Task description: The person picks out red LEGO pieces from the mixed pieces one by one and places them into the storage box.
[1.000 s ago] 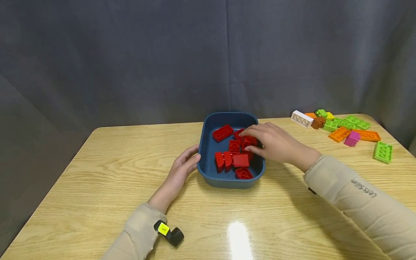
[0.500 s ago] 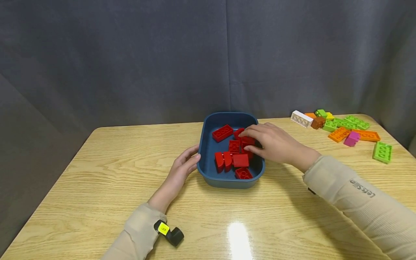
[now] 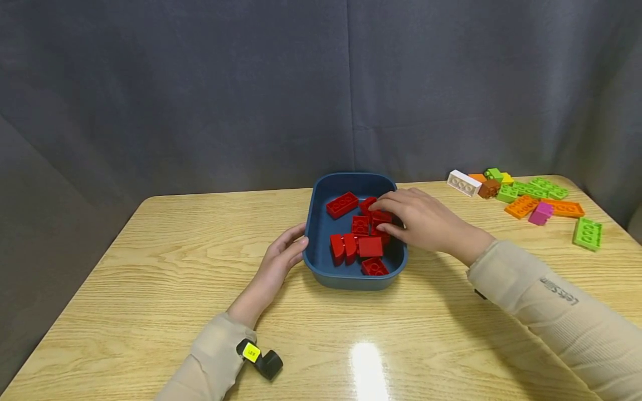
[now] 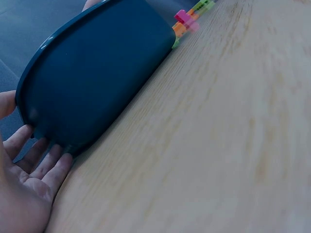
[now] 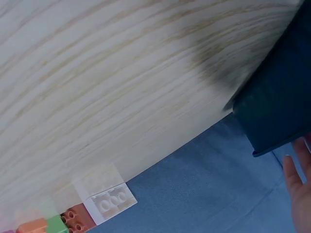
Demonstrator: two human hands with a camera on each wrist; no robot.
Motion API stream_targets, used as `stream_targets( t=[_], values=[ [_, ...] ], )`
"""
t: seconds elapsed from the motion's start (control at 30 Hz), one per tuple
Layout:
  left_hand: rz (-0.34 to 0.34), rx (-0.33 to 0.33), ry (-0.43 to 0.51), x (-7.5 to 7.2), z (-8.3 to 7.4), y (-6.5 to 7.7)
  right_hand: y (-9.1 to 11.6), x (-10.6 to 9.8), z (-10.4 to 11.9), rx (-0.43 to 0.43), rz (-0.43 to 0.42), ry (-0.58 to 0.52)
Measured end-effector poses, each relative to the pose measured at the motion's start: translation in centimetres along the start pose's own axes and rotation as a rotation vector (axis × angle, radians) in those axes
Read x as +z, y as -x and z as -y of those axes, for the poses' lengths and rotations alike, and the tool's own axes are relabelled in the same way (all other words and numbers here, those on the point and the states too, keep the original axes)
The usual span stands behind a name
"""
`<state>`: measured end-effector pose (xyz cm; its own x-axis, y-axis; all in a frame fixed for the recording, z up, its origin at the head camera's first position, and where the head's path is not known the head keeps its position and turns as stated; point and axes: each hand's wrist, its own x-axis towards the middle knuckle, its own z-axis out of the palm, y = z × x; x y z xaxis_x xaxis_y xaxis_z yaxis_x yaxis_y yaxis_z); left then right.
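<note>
A dark blue bin [image 3: 356, 283] stands on the wooden table with several red toy bricks [image 3: 343, 205] loose inside. My left hand [image 3: 281, 256] rests against the bin's left side, its thumb at the rim. The left wrist view shows those fingers [image 4: 59, 170] extended along the outer wall. Over the bin's right rim reaches my right hand [image 3: 421, 217], thumb and forefinger spread apart above a red brick [image 3: 382, 224]. Its other fingers are mostly hidden. Near the front lie two curved red pieces [image 3: 343, 248] beside a smooth-sided red block [image 3: 370, 246].
At the table's back right is a scatter of other bricks: a white brick [image 3: 463, 182], a brown brick [image 3: 489, 189], a magenta brick [image 3: 541, 213], orange plates [image 3: 521, 206] and green plates [image 3: 588, 234]. A grey curtain [image 3: 241, 100] hangs behind the table's back edge.
A red brick between my right thumb and forefinger has dropped lower among the others in the bin. Both hands have kept their places.
</note>
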<state>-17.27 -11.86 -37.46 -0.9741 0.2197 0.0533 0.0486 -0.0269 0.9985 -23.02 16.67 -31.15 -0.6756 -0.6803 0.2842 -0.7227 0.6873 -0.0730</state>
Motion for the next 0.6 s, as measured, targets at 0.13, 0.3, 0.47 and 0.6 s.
stream_targets(
  t=[0.13, 0.3, 0.47, 0.6],
  values=[
    [0.002, 0.000, 0.001, 0.0, 0.1, 0.0, 0.4, -0.4, 0.2, 0.032, -0.019, -0.017],
    [0.003, 0.002, 0.004, 0.1, 0.0, -0.1, 1.0, -1.1, 0.3, 0.072, -0.080, -0.049],
    [-0.003, -0.005, -0.002, 0.0, -0.2, 0.0, 1.7, -1.8, 0.3, 0.105, -0.136, -0.066],
    [-0.003, -0.006, 0.029, 0.0, -0.5, 0.1, 2.7, -2.7, 0.3, 0.183, -0.166, -0.113]
  ],
)
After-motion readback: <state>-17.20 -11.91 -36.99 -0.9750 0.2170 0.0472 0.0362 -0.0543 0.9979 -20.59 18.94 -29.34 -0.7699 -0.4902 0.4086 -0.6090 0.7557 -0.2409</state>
